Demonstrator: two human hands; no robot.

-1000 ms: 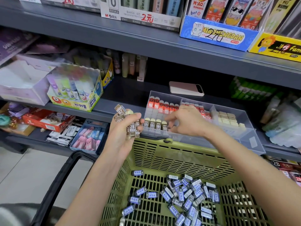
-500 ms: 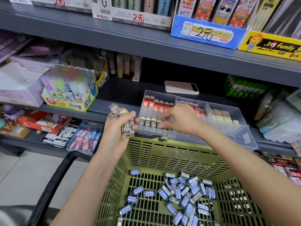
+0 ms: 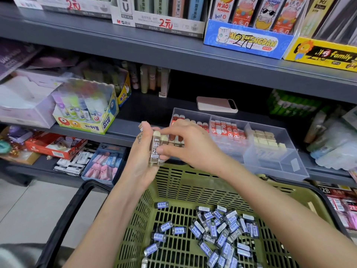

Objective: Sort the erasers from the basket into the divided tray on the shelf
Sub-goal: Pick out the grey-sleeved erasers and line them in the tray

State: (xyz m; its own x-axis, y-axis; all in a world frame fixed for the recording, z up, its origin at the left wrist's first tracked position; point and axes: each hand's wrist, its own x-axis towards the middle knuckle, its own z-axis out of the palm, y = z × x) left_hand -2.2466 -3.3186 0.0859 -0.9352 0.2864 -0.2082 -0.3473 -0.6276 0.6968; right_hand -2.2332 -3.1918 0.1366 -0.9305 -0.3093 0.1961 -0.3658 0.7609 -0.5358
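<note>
Blue-labelled erasers are lying scattered in the green basket. Above its rim the left hand is gripping a bunch of brown-sleeved 2B erasers, and the right hand is pinching one of them. Beyond, the clear divided tray is sitting on the shelf.
</note>
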